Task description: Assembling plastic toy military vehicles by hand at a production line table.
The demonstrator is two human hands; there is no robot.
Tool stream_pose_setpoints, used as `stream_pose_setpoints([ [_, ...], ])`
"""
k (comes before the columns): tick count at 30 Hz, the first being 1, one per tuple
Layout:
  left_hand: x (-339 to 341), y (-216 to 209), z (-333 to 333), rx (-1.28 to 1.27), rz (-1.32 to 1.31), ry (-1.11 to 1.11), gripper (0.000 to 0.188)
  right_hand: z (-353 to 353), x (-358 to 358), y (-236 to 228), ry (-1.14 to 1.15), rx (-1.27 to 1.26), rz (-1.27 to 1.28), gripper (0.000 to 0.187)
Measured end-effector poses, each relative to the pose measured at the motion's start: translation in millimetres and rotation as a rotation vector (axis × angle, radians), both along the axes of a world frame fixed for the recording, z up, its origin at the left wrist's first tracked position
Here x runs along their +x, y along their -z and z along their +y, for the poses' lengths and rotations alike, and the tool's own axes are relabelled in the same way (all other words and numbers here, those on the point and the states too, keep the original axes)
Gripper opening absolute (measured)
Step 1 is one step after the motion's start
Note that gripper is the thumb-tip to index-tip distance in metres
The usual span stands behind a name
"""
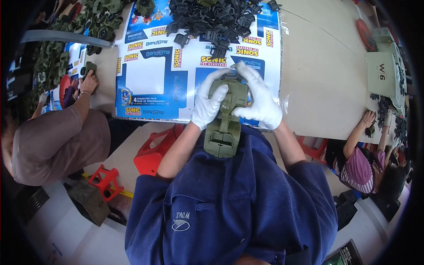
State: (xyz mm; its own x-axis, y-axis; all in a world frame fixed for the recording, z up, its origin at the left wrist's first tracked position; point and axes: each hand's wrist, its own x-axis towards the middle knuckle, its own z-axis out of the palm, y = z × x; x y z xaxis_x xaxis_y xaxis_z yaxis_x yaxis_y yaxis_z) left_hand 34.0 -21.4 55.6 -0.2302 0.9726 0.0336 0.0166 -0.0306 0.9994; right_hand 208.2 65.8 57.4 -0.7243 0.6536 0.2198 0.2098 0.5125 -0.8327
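Observation:
In front of my chest, at the table's near edge, I hold an olive-green plastic toy vehicle (pixel 223 138) with both gloved hands. My left hand (pixel 209 100) grips its left side, thumb lying along the top. On the other side my right hand (pixel 261 100) has its thumb on the body and its fingertips curled round the far end. A dark grey plastic part (pixel 230 76) shows between the fingertips at that far end; whether it is joined to the vehicle I cannot tell. Both white gloves hide much of the vehicle's far half.
A heap of dark grey plastic parts (pixel 216 20) lies on a printed blue-and-white sheet (pixel 143 76) covering the table. Green toy vehicles (pixel 104 22) crowd the far left. A beige bin (pixel 380 74) stands right. Co-workers sit on both sides; a red stool (pixel 152 152) is at left.

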Motion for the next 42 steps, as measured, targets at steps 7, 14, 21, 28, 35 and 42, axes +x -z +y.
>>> stream_pose_setpoints([
  [7,1,-4,9,0.176,0.163,-0.004,0.033,-35,-30,13,0.327,-0.05,0.373,0.062],
  [14,6,7,-8,0.055,0.102,-0.018,0.023,-46,-25,16,0.32,-0.019,0.318,0.047],
  [21,-37,40,25,-0.369,0.232,0.004,0.059,32,29,37,0.739,-0.188,-0.13,0.051],
  [28,-247,94,127,-0.365,0.597,-0.528,0.072,53,18,25,0.697,0.215,-0.532,0.06],
  [35,-359,80,270,-0.621,0.943,-0.661,0.117,26,-97,85,0.727,-0.072,-0.531,0.094],
  [42,-387,129,248,-0.338,-0.125,-0.34,0.053,39,-103,121,0.707,-0.003,-0.558,0.051],
])
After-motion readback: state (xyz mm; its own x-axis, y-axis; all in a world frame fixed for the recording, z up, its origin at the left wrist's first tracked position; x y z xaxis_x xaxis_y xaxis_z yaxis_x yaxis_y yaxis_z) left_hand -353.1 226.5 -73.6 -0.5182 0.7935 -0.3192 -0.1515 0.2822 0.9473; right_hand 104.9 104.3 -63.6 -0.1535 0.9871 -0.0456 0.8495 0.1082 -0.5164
